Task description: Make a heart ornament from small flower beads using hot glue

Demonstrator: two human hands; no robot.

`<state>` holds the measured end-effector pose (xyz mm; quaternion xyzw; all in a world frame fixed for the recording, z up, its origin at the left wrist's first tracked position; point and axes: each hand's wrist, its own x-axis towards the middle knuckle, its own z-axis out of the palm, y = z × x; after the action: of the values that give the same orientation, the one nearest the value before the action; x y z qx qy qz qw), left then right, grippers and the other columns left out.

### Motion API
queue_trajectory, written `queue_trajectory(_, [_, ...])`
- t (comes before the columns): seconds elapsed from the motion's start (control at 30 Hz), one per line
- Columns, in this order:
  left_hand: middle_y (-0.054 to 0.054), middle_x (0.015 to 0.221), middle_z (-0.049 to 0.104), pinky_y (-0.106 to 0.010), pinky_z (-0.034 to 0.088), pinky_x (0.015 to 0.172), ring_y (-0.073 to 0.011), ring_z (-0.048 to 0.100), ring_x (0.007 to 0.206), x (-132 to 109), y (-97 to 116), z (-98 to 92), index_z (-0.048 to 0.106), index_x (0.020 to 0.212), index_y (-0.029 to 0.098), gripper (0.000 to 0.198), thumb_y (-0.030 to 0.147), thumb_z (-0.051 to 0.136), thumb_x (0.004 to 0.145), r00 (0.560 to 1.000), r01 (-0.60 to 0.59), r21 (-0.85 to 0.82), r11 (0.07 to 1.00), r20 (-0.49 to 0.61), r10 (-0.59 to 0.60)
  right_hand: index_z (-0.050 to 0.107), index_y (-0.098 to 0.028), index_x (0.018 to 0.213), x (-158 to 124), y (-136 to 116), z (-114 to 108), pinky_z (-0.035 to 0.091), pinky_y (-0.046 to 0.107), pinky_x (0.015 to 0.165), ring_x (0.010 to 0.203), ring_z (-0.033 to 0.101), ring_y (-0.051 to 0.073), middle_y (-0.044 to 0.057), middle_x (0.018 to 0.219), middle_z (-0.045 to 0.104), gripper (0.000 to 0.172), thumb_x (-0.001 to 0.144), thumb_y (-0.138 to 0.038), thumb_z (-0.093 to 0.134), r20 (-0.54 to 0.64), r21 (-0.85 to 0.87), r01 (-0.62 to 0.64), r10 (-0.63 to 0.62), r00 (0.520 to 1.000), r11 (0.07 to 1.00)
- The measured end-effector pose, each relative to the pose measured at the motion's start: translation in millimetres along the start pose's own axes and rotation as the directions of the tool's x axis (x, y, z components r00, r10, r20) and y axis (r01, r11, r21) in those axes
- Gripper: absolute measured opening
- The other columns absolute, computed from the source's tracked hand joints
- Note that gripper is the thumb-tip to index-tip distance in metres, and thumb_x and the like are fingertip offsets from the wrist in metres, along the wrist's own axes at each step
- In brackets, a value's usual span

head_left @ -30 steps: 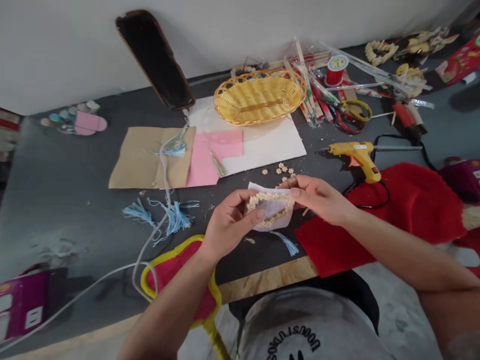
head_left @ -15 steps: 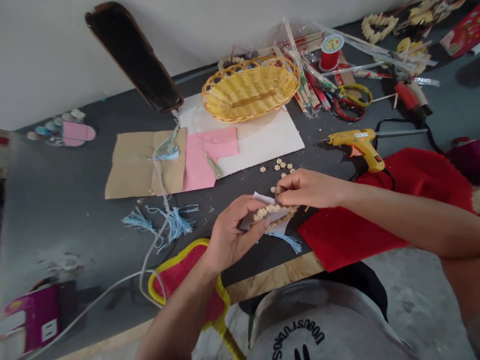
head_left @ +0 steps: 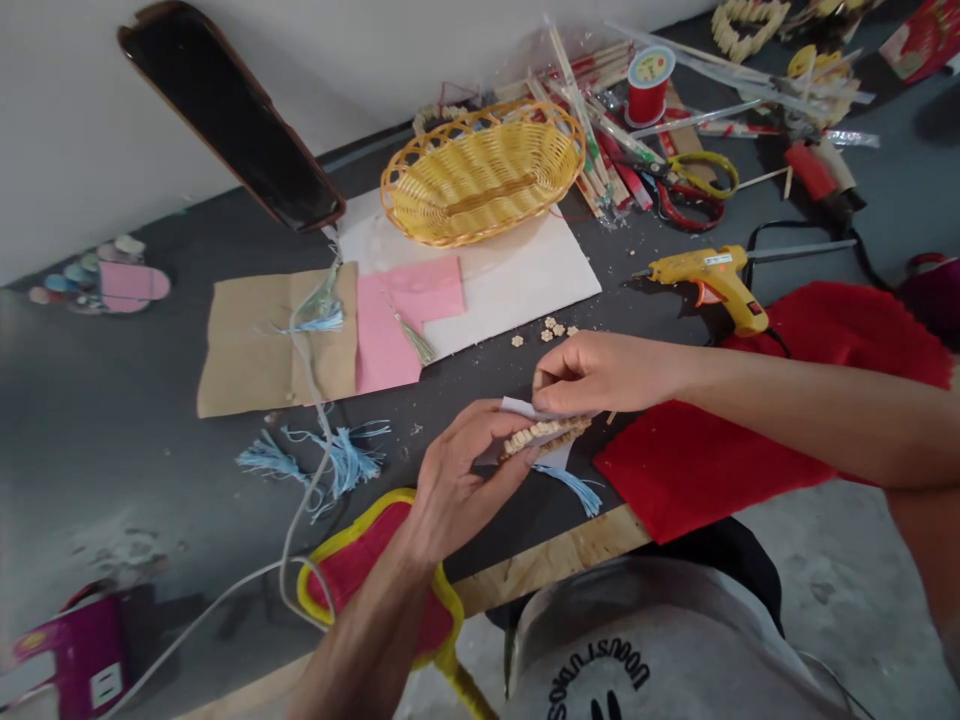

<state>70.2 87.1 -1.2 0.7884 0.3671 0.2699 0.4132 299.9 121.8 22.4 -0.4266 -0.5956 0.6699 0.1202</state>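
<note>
My left hand (head_left: 469,475) is closed on a small craft piece edged with pale flower-shaped beads (head_left: 531,437), its thumb below and fingers above. White paper (head_left: 561,456) shows inside and behind the beaded edge. My right hand (head_left: 574,375) is at the piece's upper edge, thumb and fingers pinched together; whatever they hold is hidden. Several loose flower-shaped beads (head_left: 553,328) lie on the table just beyond this hand. A light blue tassel (head_left: 574,488) lies under the piece, towards the table's front edge.
A yellow glue gun (head_left: 712,280) lies at right beside red felt (head_left: 675,470). Behind are a wicker basket (head_left: 484,190), scissors (head_left: 694,185), and a red thread spool (head_left: 649,85). At left, a white cable (head_left: 304,490) crosses near blue tassels (head_left: 349,460). A phone (head_left: 232,115) stands at the back.
The camera view has shifted slightly. My right hand has moved a little left along the piece's upper edge and covers it more. My left hand keeps its hold, with the piece tilted slightly more edge-on.
</note>
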Motion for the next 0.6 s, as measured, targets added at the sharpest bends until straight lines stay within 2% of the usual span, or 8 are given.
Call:
queue_trajectory(0.17, [-0.003, 0.094, 0.068, -0.022, 0.049, 0.065, -0.0134, 0.062, 0.079, 2.8, 4.9, -0.6, 0.067, 0.102, 0.026, 0.019, 0.016, 0.069, 0.085, 0.999, -0.027, 0.004, 1.0, -0.026, 0.027, 0.06, -0.018, 0.071, 3.9, 2.5, 2.0, 0.028, 0.021, 0.049, 0.05, 0.04, 0.005, -0.007, 0.056, 0.049, 0.018, 0.083, -0.029, 0.055, -0.034, -0.064, -0.025, 0.023, 0.999, 0.998])
queue_trajectory(0.3, [-0.004, 0.098, 0.067, -0.022, 0.051, 0.064, -0.0126, 0.062, 0.076, 3.5, 4.8, -0.8, 0.069, 0.099, 0.025, 0.016, 0.017, 0.069, 0.085, 0.999, -0.023, -0.005, 1.0, -0.034, 0.023, 0.058, -0.018, 0.069, 7.4, 4.7, 2.7, 0.027, 0.022, 0.051, 0.051, 0.039, 0.006, -0.007, 0.056, 0.047, 0.018, 0.085, -0.027, 0.055, -0.082, -0.062, -0.035, 0.03, 0.996, 0.997])
queue_trajectory(0.43, [-0.006, 0.116, 0.063, -0.029, 0.054, 0.084, -0.0177, 0.063, 0.1, 1.5, -0.3, 0.4, 0.07, 0.101, 0.025, 0.018, 0.018, 0.07, 0.084, 0.998, -0.018, 0.021, 1.0, -0.067, 0.02, 0.056, -0.019, 0.07, 7.5, 4.5, 2.5, 0.027, 0.024, 0.053, 0.055, 0.042, 0.007, -0.006, 0.058, 0.049, 0.02, 0.088, -0.027, 0.052, -0.141, -0.07, -0.034, 0.024, 0.99, 0.997])
queue_trajectory(0.6, [-0.005, 0.134, 0.053, -0.037, 0.048, 0.103, -0.0221, 0.053, 0.125, 0.7, -5.3, 3.4, 0.07, 0.101, 0.028, 0.018, 0.02, 0.071, 0.085, 0.994, -0.009, 0.031, 0.999, -0.11, 0.012, 0.057, -0.018, 0.076, 5.4, 4.5, 1.2, 0.028, 0.024, 0.056, 0.06, 0.045, 0.008, -0.005, 0.064, 0.052, 0.022, 0.092, -0.031, 0.051, -0.241, -0.15, -0.024, -0.013, 0.971, 0.988])
